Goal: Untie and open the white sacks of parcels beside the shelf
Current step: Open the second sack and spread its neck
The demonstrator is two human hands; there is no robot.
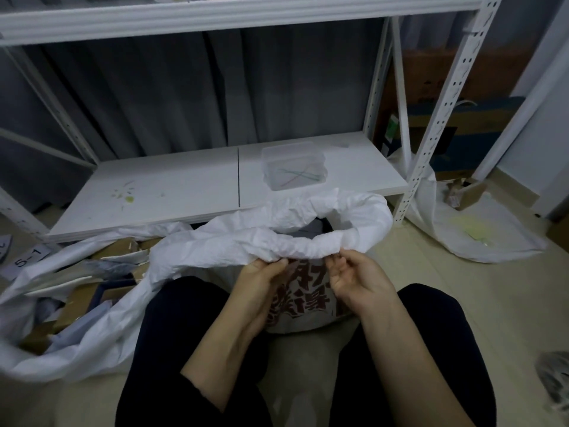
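Observation:
A white sack [308,238] with red printed characters stands between my knees, its mouth open and the rim rolled down; dark parcels show inside. My left hand [261,272] grips the near edge of the rolled rim from below. My right hand [351,275] is beside it with fingers loosely curled, fingertips at the same rim edge; whether it pinches the fabric is unclear. A second white sack [86,328] lies open on the floor at left, with cardboard and paper parcels spilling out. A third white sack [468,229] lies by the shelf post at right.
The white metal shelf [172,186] stands just beyond the sacks, its low board holding a clear plastic box [292,166] with thin ties inside. Cardboard boxes [462,124] stand behind the right post. Paper labels [26,260] lie on the floor at far left.

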